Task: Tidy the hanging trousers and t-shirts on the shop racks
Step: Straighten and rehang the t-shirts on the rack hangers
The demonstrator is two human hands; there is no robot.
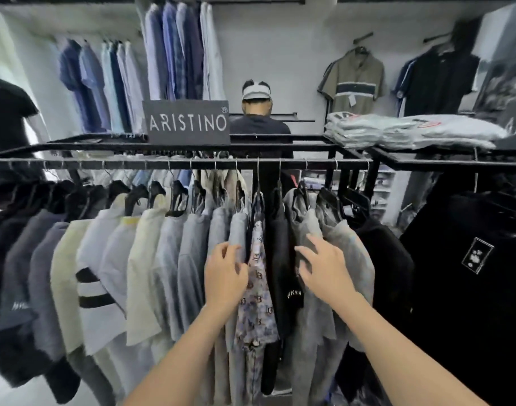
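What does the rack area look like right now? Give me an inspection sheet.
Surface: black rail, hangers packed along it.
Job's things: patterned shirt and black top hang between grey shirts.
Clutter: folded stack and sign on the rack top.
Hands: left hand at the edge of the left grey shirt, grip unclear; right hand open, fingers spread on the right grey shirt.
Cables: nothing seen.
Surroundings: wall shirts; a person in a cap behind the rack.

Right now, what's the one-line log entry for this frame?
stage: parting garments on rail | left hand: grips grey shirt edge | right hand: rests spread on washed grey top | between: patterned shirt, black shirt
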